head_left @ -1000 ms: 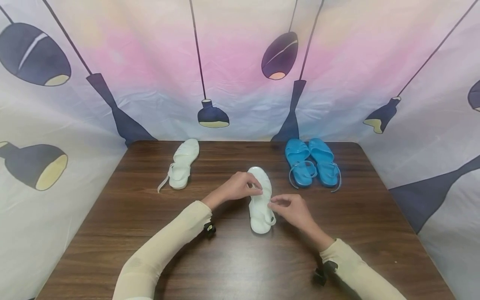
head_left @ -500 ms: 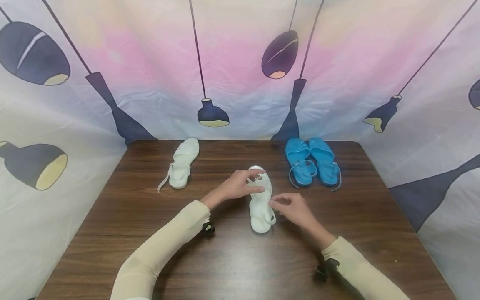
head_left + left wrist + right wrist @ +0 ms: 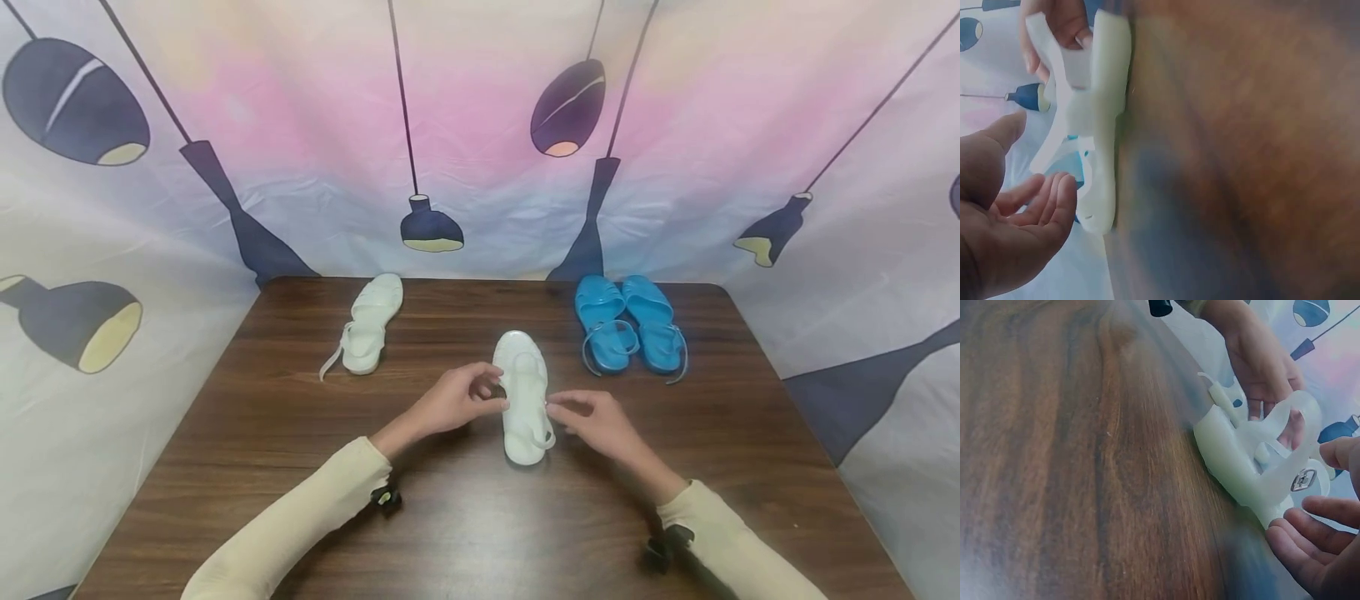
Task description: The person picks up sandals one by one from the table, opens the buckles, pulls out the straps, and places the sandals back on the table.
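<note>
One white sandal (image 3: 523,396) is set sole-down, toe away, on the middle of a brown wood-grain table (image 3: 480,533), and it is flanked by the left hand (image 3: 453,398) and the right hand (image 3: 600,417), both held with loose fingers and nothing gripped, though whether it is touched by either cannot be told. Near the far edge, a second white sandal (image 3: 370,321) is placed at left and two blue sandals (image 3: 600,304) at right, while the room is screened by pale cloth (image 3: 315,100), tinted pink and blue and printed with dark lamps (image 3: 431,225).
</note>
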The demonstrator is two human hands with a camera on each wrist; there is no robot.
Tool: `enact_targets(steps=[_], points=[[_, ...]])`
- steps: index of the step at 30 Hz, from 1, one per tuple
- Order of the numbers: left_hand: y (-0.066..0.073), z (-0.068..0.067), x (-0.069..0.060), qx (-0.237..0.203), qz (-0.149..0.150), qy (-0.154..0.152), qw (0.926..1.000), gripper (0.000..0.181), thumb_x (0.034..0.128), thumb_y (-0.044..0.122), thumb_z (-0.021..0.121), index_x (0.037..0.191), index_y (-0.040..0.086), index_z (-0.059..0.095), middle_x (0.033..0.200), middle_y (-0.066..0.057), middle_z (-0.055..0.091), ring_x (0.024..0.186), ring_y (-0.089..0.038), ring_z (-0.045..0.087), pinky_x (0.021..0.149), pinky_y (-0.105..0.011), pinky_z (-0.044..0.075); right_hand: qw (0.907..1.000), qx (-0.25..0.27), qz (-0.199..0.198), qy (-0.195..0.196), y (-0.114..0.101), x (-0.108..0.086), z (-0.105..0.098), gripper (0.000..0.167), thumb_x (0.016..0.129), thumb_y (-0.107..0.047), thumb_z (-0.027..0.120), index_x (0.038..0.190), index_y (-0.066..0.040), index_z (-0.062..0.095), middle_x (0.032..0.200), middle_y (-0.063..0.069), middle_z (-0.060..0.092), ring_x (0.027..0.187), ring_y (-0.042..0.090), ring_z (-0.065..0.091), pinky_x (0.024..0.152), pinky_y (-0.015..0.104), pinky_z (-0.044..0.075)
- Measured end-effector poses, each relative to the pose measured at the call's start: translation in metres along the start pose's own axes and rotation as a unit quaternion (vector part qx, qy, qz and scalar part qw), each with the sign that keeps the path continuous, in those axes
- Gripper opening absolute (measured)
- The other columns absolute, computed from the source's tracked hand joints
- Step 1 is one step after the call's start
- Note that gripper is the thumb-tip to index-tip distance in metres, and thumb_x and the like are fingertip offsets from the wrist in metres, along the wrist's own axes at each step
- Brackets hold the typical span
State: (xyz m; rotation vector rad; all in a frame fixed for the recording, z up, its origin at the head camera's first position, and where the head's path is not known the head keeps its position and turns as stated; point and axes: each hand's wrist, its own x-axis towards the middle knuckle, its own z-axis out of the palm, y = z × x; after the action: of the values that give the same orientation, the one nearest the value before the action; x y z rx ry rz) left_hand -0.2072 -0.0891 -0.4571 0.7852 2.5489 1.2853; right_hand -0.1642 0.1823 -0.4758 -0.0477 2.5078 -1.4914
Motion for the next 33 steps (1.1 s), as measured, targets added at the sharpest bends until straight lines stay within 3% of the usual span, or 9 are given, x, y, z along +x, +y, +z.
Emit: enact_targets(steps=[6, 13, 21, 33], points=[[0.001, 0.01, -0.013, -0.03, -0.036, -0.025, 0.9986, 0.047, 0.0918, 0.029, 0.079, 0.128, 0.003, 0.064, 0.119, -0.007, 0.071, 0.094, -0.013, 0.07, 0.076, -0.026, 0.058, 0.9997, 0.003, 0.016, -0.02, 0.0, -0.001, 0.002, 0.047, 0.094, -0.046, 0.073, 0.129, -0.014, 0.071, 0.13, 0.012, 0.069, 0.084, 0.019, 0.074, 0.08, 0.038, 0.06], [0.0, 0.019, -0.016, -0.051, -0.054, -0.037, 0.9965, 0.046, 0.0921, 0.028, 0.079, 0.127, 0.002, 0.064, 0.115, -0.011, 0.073, 0.09, -0.014, 0.071, 0.069, -0.026, 0.058, 0.998, 0.006, 0.015, -0.061, 0.001, 0.0, 0.004, 0.057, 0.099, -0.05, 0.064, 0.138, -0.009, 0.064, 0.134, 0.015, 0.066, 0.091, 0.019, 0.072, 0.081, 0.037, 0.06], [-0.002, 0.026, -0.016, -0.051, -0.053, -0.046, 0.9962, 0.039, 0.0928, 0.026, 0.078, 0.121, 0.002, 0.067, 0.115, -0.014, 0.074, 0.09, -0.014, 0.072, 0.072, -0.025, 0.058, 0.9962, 0.018, 0.018, -0.083, 0.002, 0.004, 0.01, 0.055, 0.101, -0.048, 0.06, 0.135, -0.005, 0.065, 0.119, 0.01, 0.072, 0.097, 0.019, 0.068, 0.082, 0.038, 0.06], [-0.002, 0.028, -0.015, -0.062, -0.038, -0.039, 0.9966, 0.03, 0.0901, 0.016, 0.08, 0.113, 0.001, 0.069, 0.108, -0.013, 0.075, 0.098, -0.02, 0.073, 0.083, -0.026, 0.059, 0.9949, 0.07, 0.033, -0.064, -0.005, 0.0, 0.014, 0.049, 0.099, -0.039, 0.068, 0.129, 0.0, 0.068, 0.133, 0.018, 0.066, 0.116, 0.028, 0.067, 0.092, 0.042, 0.058]])
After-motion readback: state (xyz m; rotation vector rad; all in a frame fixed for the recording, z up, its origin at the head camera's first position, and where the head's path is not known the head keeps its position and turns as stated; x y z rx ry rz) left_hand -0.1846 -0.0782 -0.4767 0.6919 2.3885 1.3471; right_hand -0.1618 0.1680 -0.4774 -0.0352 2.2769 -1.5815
